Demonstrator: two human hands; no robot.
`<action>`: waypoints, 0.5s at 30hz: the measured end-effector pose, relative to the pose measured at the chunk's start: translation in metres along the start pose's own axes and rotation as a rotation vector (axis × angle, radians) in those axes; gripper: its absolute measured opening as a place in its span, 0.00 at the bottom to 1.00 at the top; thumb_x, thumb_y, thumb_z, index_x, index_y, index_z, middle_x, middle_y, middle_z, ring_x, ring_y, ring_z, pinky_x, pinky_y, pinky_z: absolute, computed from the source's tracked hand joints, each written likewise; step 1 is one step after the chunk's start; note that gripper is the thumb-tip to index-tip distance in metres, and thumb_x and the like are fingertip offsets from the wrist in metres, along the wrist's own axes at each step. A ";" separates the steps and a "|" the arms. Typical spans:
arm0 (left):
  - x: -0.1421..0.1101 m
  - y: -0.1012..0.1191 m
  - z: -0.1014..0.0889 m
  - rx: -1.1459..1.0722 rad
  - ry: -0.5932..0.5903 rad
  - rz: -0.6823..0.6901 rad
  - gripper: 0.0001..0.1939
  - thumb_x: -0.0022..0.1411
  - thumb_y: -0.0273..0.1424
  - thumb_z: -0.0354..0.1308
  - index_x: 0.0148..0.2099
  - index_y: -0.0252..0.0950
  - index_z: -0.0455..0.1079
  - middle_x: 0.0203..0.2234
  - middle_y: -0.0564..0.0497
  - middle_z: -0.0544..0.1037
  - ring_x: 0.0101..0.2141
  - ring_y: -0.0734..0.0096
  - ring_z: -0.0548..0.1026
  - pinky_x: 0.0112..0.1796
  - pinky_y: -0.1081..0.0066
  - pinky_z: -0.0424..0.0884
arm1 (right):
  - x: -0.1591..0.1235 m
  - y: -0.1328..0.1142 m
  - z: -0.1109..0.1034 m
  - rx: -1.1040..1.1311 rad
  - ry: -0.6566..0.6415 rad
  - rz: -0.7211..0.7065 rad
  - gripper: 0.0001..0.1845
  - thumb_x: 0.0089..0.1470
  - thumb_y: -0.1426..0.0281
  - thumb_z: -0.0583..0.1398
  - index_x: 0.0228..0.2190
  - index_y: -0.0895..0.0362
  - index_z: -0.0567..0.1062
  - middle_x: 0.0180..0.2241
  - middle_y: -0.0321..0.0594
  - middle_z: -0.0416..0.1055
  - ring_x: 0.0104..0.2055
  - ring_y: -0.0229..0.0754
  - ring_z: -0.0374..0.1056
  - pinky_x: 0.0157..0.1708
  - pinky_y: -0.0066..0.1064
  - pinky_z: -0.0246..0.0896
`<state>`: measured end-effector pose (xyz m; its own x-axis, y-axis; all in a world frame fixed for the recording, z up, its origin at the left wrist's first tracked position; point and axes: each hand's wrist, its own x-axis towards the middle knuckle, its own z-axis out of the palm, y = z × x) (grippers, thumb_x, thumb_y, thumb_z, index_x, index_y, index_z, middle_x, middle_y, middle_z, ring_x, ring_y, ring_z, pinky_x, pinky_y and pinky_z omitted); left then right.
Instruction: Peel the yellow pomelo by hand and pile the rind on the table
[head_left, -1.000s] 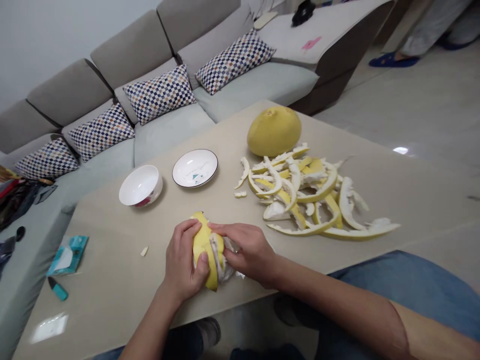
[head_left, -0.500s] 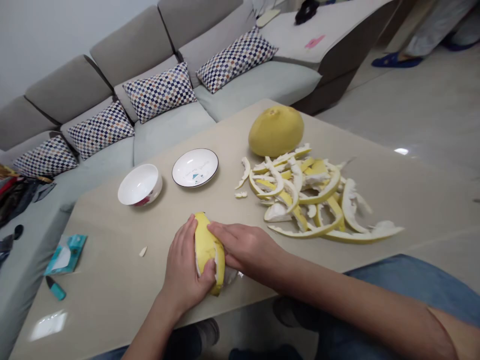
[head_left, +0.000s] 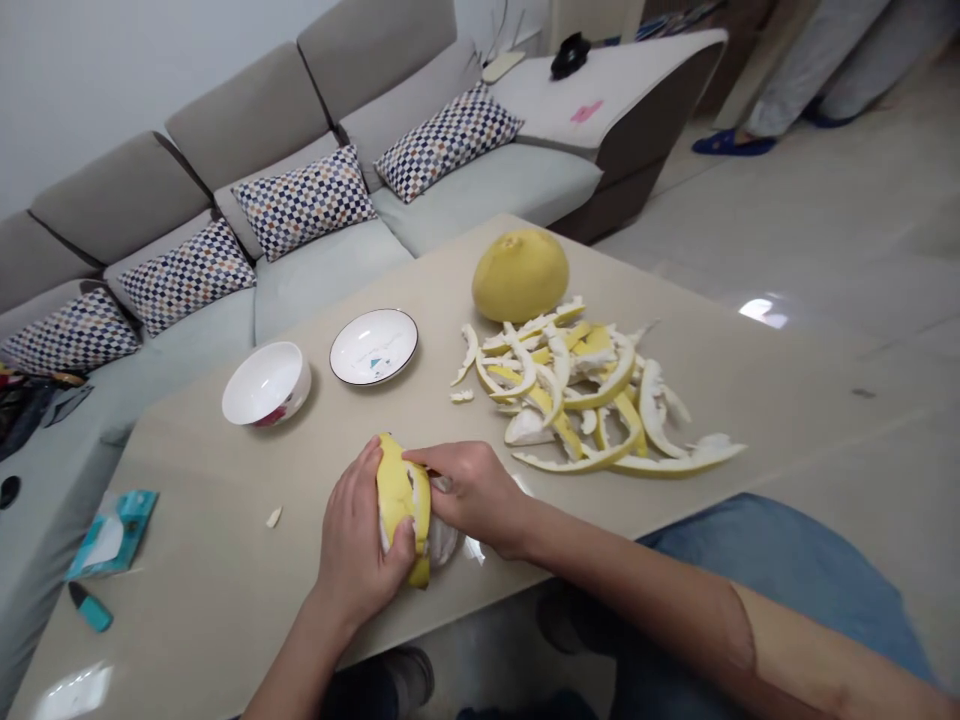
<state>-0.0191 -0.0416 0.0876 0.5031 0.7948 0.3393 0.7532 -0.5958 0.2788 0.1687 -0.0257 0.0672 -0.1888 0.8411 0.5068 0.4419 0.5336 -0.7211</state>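
A partly peeled pomelo (head_left: 393, 490) rests near the table's front edge, yellow rind on top and whitish flesh bared at its right side. My left hand (head_left: 360, 545) clasps it from the left, fingers along the far side and thumb across the near rind. My right hand (head_left: 480, 495) is closed at its right side, the forefinger reaching onto a partly loosened strip of rind (head_left: 421, 510). A small greyish thing (head_left: 441, 484) shows between the right fingers; most of it is hidden and I cannot tell what it is. A dark slit runs beside the strip.
A heap of peel strips (head_left: 600, 455) lies to the right, before a whole pomelo (head_left: 521, 275). A white bowl (head_left: 262, 385), a plate (head_left: 367, 350), a tissue pack (head_left: 135, 525) and a teal-and-black object (head_left: 94, 610) are on the table (head_left: 225, 600). A person's slippered foot (head_left: 733, 143) shows behind.
My right hand has shifted and turned slightly at the pomelo, and the gap beside the rind strip shows wider and darker. The whole view has swung somewhat to the right.
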 end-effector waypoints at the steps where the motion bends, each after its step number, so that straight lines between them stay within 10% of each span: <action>1: -0.001 0.000 0.000 0.002 -0.004 0.006 0.32 0.66 0.39 0.47 0.68 0.34 0.47 0.64 0.35 0.61 0.63 0.51 0.61 0.58 0.49 0.63 | -0.003 -0.001 -0.001 0.096 0.032 0.054 0.11 0.53 0.76 0.59 0.37 0.56 0.81 0.34 0.40 0.81 0.33 0.40 0.77 0.35 0.28 0.71; 5: -0.007 0.000 -0.001 -0.013 -0.007 0.057 0.34 0.65 0.42 0.48 0.68 0.34 0.47 0.64 0.35 0.60 0.63 0.51 0.60 0.58 0.49 0.62 | -0.017 -0.006 -0.009 0.284 0.073 0.187 0.11 0.59 0.69 0.58 0.40 0.56 0.80 0.34 0.39 0.81 0.33 0.40 0.77 0.33 0.28 0.73; 12: -0.025 0.009 -0.009 -0.010 -0.027 -0.077 0.35 0.63 0.42 0.54 0.68 0.39 0.48 0.69 0.37 0.45 0.67 0.44 0.49 0.59 0.38 0.56 | -0.023 -0.010 -0.021 -0.022 -0.119 -0.040 0.25 0.55 0.71 0.61 0.55 0.56 0.70 0.53 0.46 0.74 0.52 0.45 0.73 0.51 0.36 0.69; 15: -0.028 0.015 -0.009 -0.016 -0.041 -0.152 0.35 0.61 0.35 0.56 0.67 0.41 0.47 0.66 0.37 0.53 0.65 0.46 0.54 0.58 0.38 0.59 | -0.021 -0.013 -0.020 -0.130 -0.179 -0.080 0.26 0.57 0.70 0.60 0.57 0.58 0.68 0.52 0.48 0.75 0.49 0.46 0.74 0.47 0.36 0.71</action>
<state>-0.0254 -0.0744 0.0901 0.4010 0.8797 0.2557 0.8152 -0.4700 0.3385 0.1850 -0.0524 0.0754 -0.3755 0.8050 0.4593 0.5264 0.5931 -0.6091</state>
